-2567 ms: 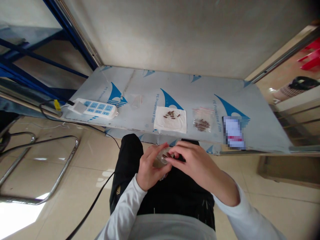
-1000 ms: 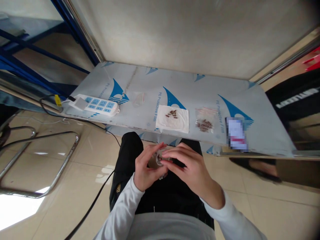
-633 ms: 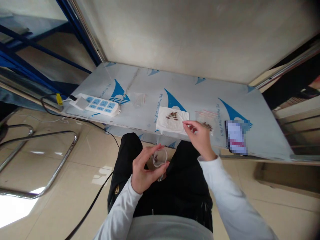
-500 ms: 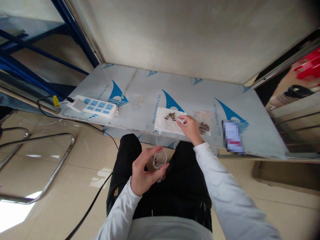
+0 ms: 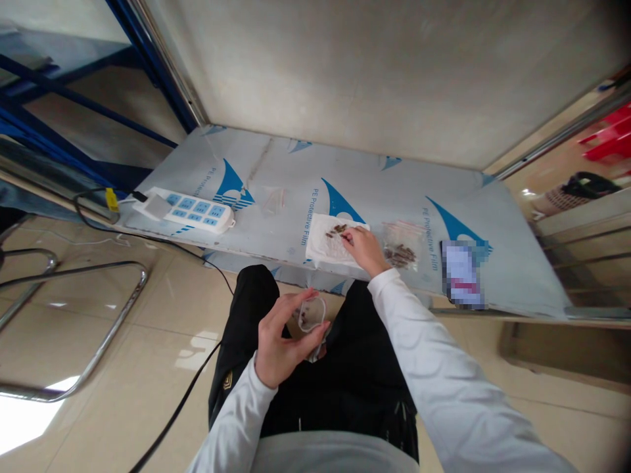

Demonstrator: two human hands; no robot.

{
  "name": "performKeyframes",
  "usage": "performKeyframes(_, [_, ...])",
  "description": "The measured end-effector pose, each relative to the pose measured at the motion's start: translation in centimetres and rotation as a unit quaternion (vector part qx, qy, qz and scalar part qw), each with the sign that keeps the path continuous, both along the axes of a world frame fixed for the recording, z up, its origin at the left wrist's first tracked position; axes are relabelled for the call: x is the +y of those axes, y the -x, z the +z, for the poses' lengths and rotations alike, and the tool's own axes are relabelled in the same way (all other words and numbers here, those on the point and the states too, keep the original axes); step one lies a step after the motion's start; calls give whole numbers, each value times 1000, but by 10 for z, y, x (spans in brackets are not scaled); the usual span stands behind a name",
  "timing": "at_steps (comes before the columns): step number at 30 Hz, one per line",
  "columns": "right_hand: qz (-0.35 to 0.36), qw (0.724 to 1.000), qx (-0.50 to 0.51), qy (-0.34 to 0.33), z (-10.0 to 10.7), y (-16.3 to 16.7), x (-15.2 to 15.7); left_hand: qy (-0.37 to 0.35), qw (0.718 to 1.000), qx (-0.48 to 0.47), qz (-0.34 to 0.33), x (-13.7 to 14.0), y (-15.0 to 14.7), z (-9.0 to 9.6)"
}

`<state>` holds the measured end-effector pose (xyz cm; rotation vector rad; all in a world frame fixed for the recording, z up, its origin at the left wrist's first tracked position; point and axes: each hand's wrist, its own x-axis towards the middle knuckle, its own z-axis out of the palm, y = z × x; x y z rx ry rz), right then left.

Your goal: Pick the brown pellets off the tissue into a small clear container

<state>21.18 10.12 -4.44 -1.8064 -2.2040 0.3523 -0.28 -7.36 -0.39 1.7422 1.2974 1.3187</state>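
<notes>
The table (image 5: 266,244) spread beneath my right hand (image 5: 367,251) and out to both sides of it, its front edge running between that hand and my left one (image 5: 280,340), which was off the table and closer to my body. Well to the left of my right hand lay the power strip (image 5: 200,211). The napkin (image 5: 321,251) was directly under my right fingers, partly hidden by them. The phone (image 5: 462,274) lay well to the right of that hand, and nearer on the same side, just beside my wrist, was the bag (image 5: 405,248) of brown bits. An apparently flat little pouch (image 5: 273,199) lay beyond and to the left.

My left hand gripped the cup (image 5: 312,315), thumb on one side and fingers on the other, mouth tipped up toward me. From my right hand the cup was back and to the left; a few dark specks showed inside.

Smallest were the pieces (image 5: 340,228) on the napkin, right at my right fingertips and just beyond to the left. They pointed various ways, sharing no single long axis. My right hand was clearly the nearer, and I saw nothing blocking it. Its thumb and fingers were bunched together; whether they pinched a piece, I cannot tell.
</notes>
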Motion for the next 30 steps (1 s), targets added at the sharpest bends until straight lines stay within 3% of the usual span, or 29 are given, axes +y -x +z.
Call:
performKeyframes(9, [-28, 999, -29, 24, -3, 2, 6, 7, 1000, 7, -1, 0, -1, -1])
performKeyframes(21, [-17, 999, 49, 8, 2, -3, 8, 8, 1000, 14, 3, 2, -1, 0])
performKeyframes(24, [-27, 996, 86, 3, 20, -1, -6, 5, 1000, 17, 8, 3, -1, 2])
performKeyframes(27, [-23, 982, 189, -19, 57, 5, -42, 6, 1000, 17, 12, 5, -2, 2])
performKeyframes(30, [84, 968, 235, -15, 100, 17, -89, 7, 1000, 10, 5, 6, -4, 2])
